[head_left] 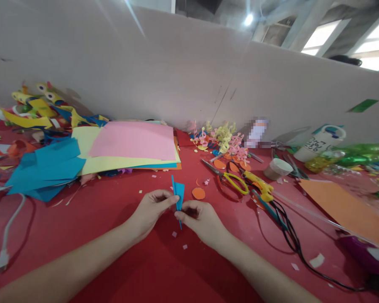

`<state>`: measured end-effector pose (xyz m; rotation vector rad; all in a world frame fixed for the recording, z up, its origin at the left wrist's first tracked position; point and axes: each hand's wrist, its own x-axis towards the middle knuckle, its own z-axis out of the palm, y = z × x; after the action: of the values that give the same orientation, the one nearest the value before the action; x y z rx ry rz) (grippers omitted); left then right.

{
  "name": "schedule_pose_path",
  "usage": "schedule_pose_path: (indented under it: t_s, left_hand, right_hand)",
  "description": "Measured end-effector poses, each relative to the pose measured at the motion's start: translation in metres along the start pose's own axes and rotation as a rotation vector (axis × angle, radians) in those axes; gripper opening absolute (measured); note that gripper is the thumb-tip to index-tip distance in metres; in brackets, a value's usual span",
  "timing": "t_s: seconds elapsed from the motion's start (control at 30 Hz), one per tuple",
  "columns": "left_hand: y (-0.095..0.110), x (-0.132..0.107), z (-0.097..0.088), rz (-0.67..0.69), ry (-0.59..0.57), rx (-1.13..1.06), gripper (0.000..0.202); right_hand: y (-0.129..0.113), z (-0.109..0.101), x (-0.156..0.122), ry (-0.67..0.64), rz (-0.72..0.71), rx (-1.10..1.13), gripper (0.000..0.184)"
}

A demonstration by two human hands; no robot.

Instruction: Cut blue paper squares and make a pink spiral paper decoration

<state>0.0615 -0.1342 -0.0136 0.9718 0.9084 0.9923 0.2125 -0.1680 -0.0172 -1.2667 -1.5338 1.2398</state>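
Between my two hands is a small piece of blue paper (180, 192), held upright above the red table with a narrow folded or rolled strip along its left edge. My left hand (156, 206) pinches it from the left, thumb on its middle. From the right, my right hand (200, 214) grips its lower part between thumb and forefinger. Just beyond the right hand lies an orange paper disc (198, 193). Scissors with red and yellow handles (232, 181) rest farther right, beside a yellow glue gun (259, 185) with a black cord.
Stacked coloured sheets (134, 141) and blue paper pieces (47, 168) lie at left, near a white cable (11, 227). Curled paper decorations (224, 139) stand against the grey wall (145, 63). A small cup (278, 168), orange sheet (347, 206) and green bottle (366, 155) are at right.
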Motion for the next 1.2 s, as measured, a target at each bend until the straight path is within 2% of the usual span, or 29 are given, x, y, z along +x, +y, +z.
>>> schedule_pose_path:
  t_s: [0.27,0.5,0.63,0.83,0.93,1.2]
  left_hand:
    - [-0.0012,-0.0004,-0.0013,-0.029,-0.016,-0.066,0.017]
    - [0.0038,-0.0011,-0.0005,-0.052,-0.095,-0.09,0.015]
    - [0.0061,-0.0023,0.0003,-0.046,-0.099,-0.069,0.02]
    - [0.0062,-0.0029,0.0021,-0.043,-0.061,-0.035,0.024]
    - [0.0056,-0.0032,0.0025,-0.037,-0.064,-0.02,0.025]
    - [0.0063,-0.0035,0.0029,-0.079,-0.112,-0.051,0.027]
  right_hand:
    - [-0.0038,-0.0033,-0.0007,-0.075,-0.058,-0.001,0.024]
    - [-0.0038,-0.0048,0.0005,-0.109,-0.054,0.075,0.027]
    - [-0.004,-0.0036,0.0007,-0.137,-0.021,0.112,0.028]
    - [0.0019,0.0018,0.001,-0.066,0.058,0.17,0.026]
    - [0.0011,0.0024,0.0002,-0.036,0.053,0.14,0.022]
    - [-0.007,0.0007,-0.0032,-0.108,-0.017,0.089,0.028]
